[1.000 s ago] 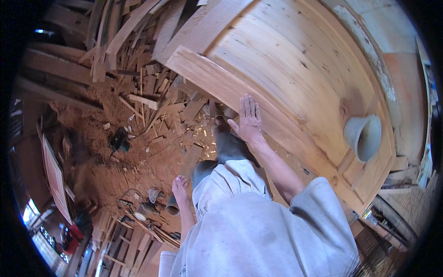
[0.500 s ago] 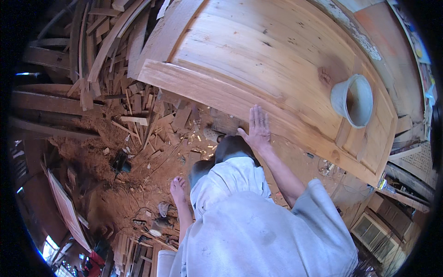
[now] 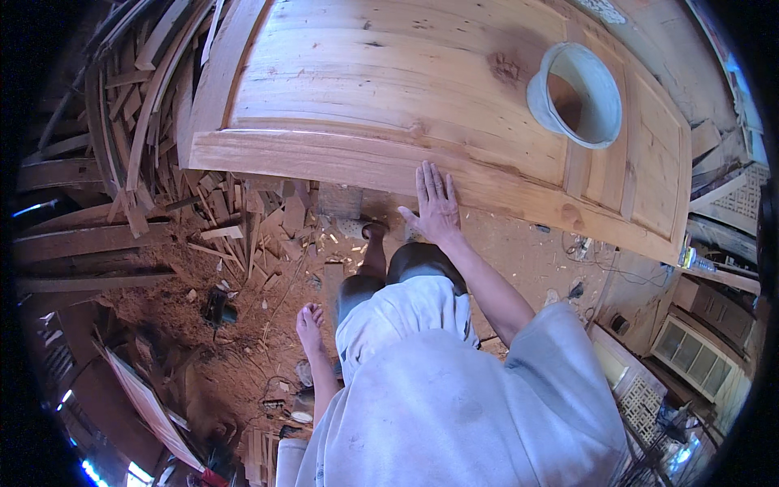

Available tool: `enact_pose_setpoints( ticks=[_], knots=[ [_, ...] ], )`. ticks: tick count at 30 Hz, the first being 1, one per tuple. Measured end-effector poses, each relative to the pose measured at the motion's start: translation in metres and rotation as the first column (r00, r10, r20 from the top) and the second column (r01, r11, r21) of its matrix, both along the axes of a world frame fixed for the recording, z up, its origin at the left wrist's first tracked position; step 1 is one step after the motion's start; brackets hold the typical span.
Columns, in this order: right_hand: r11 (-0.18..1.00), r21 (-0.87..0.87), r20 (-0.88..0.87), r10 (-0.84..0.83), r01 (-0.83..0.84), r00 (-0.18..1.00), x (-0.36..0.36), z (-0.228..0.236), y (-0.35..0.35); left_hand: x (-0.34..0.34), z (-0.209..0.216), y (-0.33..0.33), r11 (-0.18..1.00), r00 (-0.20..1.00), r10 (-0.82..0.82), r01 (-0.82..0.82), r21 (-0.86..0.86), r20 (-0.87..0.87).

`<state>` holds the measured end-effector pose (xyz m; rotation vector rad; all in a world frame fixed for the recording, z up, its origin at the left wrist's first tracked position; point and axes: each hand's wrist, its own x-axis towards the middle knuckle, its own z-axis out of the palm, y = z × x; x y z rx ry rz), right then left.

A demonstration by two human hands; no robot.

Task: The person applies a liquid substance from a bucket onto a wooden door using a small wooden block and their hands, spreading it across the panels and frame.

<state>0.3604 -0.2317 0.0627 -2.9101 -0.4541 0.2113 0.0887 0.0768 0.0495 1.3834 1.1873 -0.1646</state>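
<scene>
My right hand (image 3: pixel 435 204) is open, its fingers stretched out and lying flat on the near edge of a wooden panelled door (image 3: pixel 341 154). The door is raised above the floor, spanning the upper part of the view, with recessed panels and dark knots. On its right half stands a whitish bucket (image 3: pixel 540 105), whose inside looks brown toward the bottom. My left hand (image 3: pixel 309 323) hangs beside my left thigh, away from the door. Its fingers are curled together, and nothing shows in them.
Scrap boards (image 3: pixel 154 105) pile up at the far left, with offcuts and sawdust (image 3: pixel 195 300) on the ground below them. A small dark object (image 3: pixel 217 308) lies in the sawdust. To the right are a glazed wooden frame (image 3: pixel 692 355) and a lattice panel (image 3: pixel 645 406).
The view has shifted, so the door and bucket appear further left and the bucket higher. My right hand stays flat on the door's edge. One foot now shows beneath the door.
</scene>
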Motion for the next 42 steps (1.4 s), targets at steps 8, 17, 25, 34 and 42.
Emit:
enact_pose_setpoints(
  ticks=[8, 17, 25, 34, 42],
  knots=[
    [0.996, -0.019, 0.02, -0.089, 0.09, 0.996, -0.023, 0.006, -0.064, -0.025, -0.003, -0.042, 1.0, 1.0, 0.006, -0.006, -0.002, -0.016],
    [0.976, -0.012, 0.098, -0.213, 0.215, 0.972, -0.046, 0.027, -0.123, -0.033, -0.002, -0.081, 0.999, 0.999, -0.013, 0.016, -0.046, 0.053],
    [0.91, -0.067, 0.149, -0.395, 0.408, 0.906, -0.048, 0.017, -0.107, -0.015, 0.011, -0.072, 0.999, 0.999, -0.006, 0.007, -0.032, 0.033],
    [0.853, -0.133, 0.094, -0.496, 0.505, 0.863, -0.025, 0.006, -0.035, 0.021, -0.004, 0.017, 0.978, 0.978, -0.209, 0.208, -0.013, -0.012],
    [0.827, -0.085, 0.026, -0.556, 0.556, 0.831, -0.009, 0.011, 0.028, 0.087, -0.022, 0.114, 0.953, 0.952, -0.3, 0.302, -0.035, 0.059]
  ],
)
